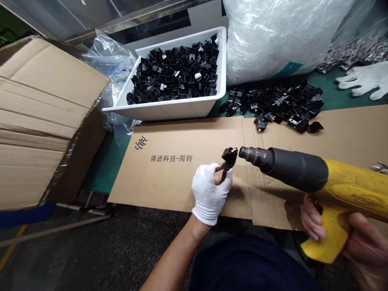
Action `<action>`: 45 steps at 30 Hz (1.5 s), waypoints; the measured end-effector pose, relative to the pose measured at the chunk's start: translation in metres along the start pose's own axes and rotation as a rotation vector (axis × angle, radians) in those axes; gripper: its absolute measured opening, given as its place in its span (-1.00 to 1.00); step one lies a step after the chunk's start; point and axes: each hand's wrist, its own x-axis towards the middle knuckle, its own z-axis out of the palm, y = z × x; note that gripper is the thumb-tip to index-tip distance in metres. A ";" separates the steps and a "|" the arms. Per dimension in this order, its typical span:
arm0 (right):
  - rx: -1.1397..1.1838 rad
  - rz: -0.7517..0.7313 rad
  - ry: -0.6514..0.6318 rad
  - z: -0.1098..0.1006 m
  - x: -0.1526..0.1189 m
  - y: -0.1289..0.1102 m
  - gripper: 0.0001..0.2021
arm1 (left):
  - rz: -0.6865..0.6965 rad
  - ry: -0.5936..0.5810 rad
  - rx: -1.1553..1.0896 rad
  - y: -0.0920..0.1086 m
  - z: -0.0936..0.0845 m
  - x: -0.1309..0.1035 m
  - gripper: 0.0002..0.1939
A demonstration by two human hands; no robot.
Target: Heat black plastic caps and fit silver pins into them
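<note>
Black plastic part (229, 153) with a silvery tip was up in the jaws of some pliers (224, 169), over a cardboard sheet (169, 184). Left hand (210, 193), in a white knit glove, was squeezed around those pliers; bare right hand (363, 238) was wrapped round the handle of a yellow heat gun (348, 171), stepped nozzle pointing at the part and just beside it. Small silvery metal pins (141, 142) sat bunched on the sheet's far left. Farther back, a white tub (169, 111) was loaded with similar black pieces (176, 72), and a loose pile (281, 103) lay just right of it, in front of a bulging clear plastic bag (279, 36).
</note>
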 end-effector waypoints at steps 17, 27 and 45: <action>0.003 -0.002 -0.043 -0.001 0.000 -0.001 -0.50 | -0.017 0.007 -0.009 0.000 0.000 0.000 -0.74; -0.038 0.012 -0.063 0.002 0.000 -0.005 -0.51 | -0.013 0.017 0.005 0.001 0.001 0.001 -0.74; -0.034 -0.044 -0.046 0.011 0.002 -0.007 -0.52 | 0.001 0.010 0.028 0.003 -0.001 0.002 -0.73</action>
